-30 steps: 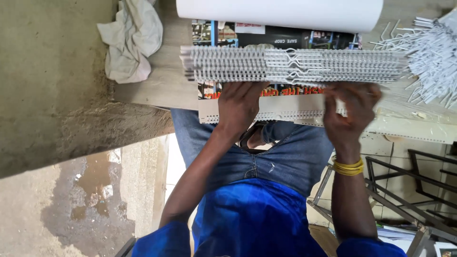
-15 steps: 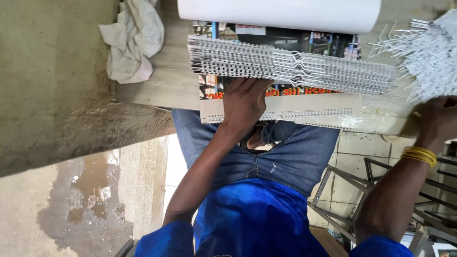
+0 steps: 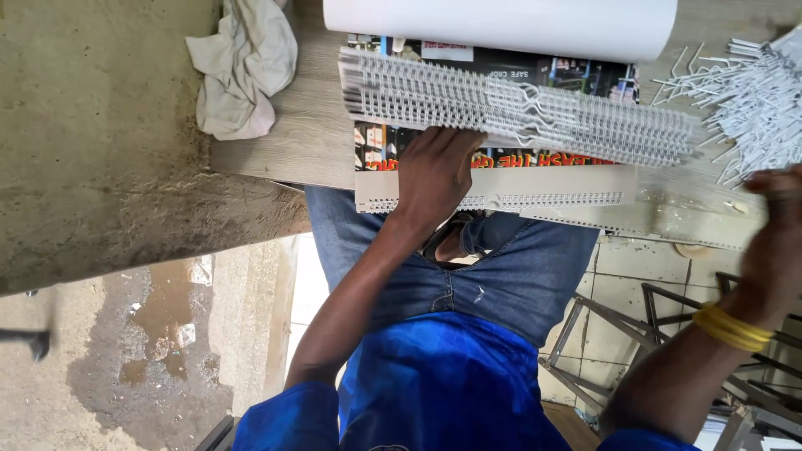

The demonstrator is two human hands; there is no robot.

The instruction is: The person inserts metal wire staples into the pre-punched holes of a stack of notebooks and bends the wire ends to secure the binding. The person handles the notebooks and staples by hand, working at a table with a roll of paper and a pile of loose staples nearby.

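Observation:
My left hand point(image 3: 432, 174) lies flat on a stack of printed sheets point(image 3: 501, 63) at the table's near edge. Its fingertips touch a row of white wire binding combs point(image 3: 518, 108) lying across the stack. A white strip with a punched edge point(image 3: 551, 188) sticks out under my palm. My right hand point(image 3: 775, 230), with yellow bangles on the wrist, is blurred at the right edge, just below a loose pile of white wire hangers point(image 3: 752, 100). Its fingers look curled; I cannot tell if it holds anything.
A white paper roll point(image 3: 501, 23) lies behind the stack. A crumpled pale cloth point(image 3: 246, 71) sits at the left end of the wooden table point(image 3: 284, 142). Metal frames point(image 3: 618, 321) stand to my lower right. Wet concrete floor point(image 3: 159, 326) lies to the left.
My right hand left the strip, reached right to the wire hanger pile, and has now drawn back lower at the right edge. The left hand stayed on the stack.

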